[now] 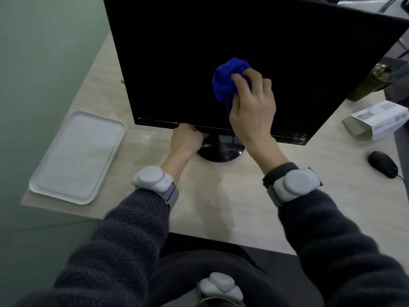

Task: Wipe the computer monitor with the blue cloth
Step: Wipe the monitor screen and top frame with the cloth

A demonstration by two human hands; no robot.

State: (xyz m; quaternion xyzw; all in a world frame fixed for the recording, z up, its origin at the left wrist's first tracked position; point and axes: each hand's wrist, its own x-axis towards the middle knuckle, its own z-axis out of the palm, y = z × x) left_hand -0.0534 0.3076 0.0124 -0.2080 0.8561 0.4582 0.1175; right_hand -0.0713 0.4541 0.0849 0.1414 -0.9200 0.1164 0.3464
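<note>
A black computer monitor (181, 63) with a dark screen stands on a round black base (221, 152) on the pale wooden desk. My right hand (253, 107) grips a bunched blue cloth (225, 79) and presses it against the lower middle of the screen. My left hand (186, 139) is curled on the monitor's bottom edge, just left of the stand, with its fingers hidden under the bezel.
A white tray (77, 158) lies on the desk to the left, near the green wall. At the right are a black mouse (382, 163), an open white carton (376, 120) and a dark bottle (371, 83). The desk's near edge runs just in front of my lap.
</note>
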